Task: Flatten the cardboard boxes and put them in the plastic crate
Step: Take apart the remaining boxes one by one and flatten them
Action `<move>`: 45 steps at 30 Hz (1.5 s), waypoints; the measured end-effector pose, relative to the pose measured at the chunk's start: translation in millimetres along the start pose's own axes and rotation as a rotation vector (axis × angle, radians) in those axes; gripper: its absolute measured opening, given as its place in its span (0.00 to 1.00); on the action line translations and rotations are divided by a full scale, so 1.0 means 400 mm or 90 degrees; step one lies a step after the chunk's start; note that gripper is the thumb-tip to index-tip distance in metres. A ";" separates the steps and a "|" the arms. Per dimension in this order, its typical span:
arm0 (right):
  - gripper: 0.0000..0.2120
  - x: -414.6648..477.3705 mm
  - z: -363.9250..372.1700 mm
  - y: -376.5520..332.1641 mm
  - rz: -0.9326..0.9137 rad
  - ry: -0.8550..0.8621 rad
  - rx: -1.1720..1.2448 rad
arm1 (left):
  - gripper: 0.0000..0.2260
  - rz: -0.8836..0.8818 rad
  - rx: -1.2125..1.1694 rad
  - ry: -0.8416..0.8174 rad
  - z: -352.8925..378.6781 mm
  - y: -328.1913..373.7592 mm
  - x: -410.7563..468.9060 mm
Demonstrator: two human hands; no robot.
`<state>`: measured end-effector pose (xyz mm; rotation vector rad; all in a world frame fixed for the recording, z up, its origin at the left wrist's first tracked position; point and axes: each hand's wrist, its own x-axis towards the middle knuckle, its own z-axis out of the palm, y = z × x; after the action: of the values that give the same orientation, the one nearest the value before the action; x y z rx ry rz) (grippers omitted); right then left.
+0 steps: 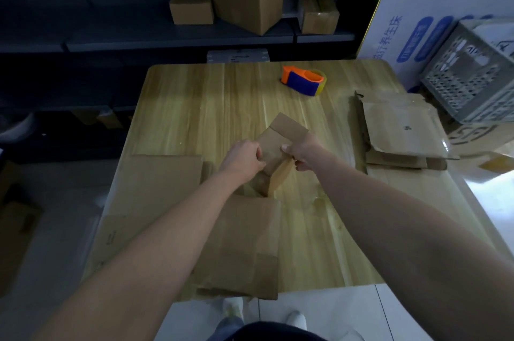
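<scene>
Two hands, left [244,158] & right [301,153], grip small box [278,151] over wood table [208,101], shelving [111,43] behind.

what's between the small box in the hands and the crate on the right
Both hands, left hand and right hand, already grip the small box. Toward the plastic crate, the stack of flattened cardboard lies low on the table, and lifting the box over it should clear. Nothing else visible intervenes.
</scene>
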<state>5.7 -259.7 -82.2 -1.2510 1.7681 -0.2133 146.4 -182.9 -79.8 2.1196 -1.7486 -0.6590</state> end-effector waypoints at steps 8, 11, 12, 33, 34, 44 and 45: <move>0.21 0.003 0.002 0.000 -0.005 -0.005 -0.008 | 0.03 -0.023 0.103 -0.047 0.020 0.055 -0.004; 0.21 0.000 0.004 0.004 -0.016 -0.001 -0.015 | 0.09 -0.016 0.140 -0.040 0.027 0.057 -0.005; 0.20 -0.001 0.004 0.005 -0.018 0.001 -0.013 | 0.09 -0.010 0.155 -0.035 0.029 0.060 -0.007; 0.20 0.006 -0.003 0.004 0.000 -0.023 -0.021 | 0.04 -0.046 0.051 -0.065 0.012 0.048 0.029; 0.19 0.007 -0.002 0.006 -0.003 -0.023 -0.020 | 0.05 -0.042 0.073 -0.062 0.017 0.053 0.029; 0.20 0.015 -0.006 0.014 -0.003 -0.048 -0.007 | 0.16 -0.090 0.049 -0.042 0.025 0.040 0.057; 0.20 0.017 -0.006 0.015 0.001 -0.051 -0.008 | 0.16 -0.095 0.047 -0.049 0.029 0.042 0.062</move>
<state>-0.4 -263.3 -88.2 -1.2506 1.7035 -0.1488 129.8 -210.2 -84.6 2.3215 -1.6899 -0.7346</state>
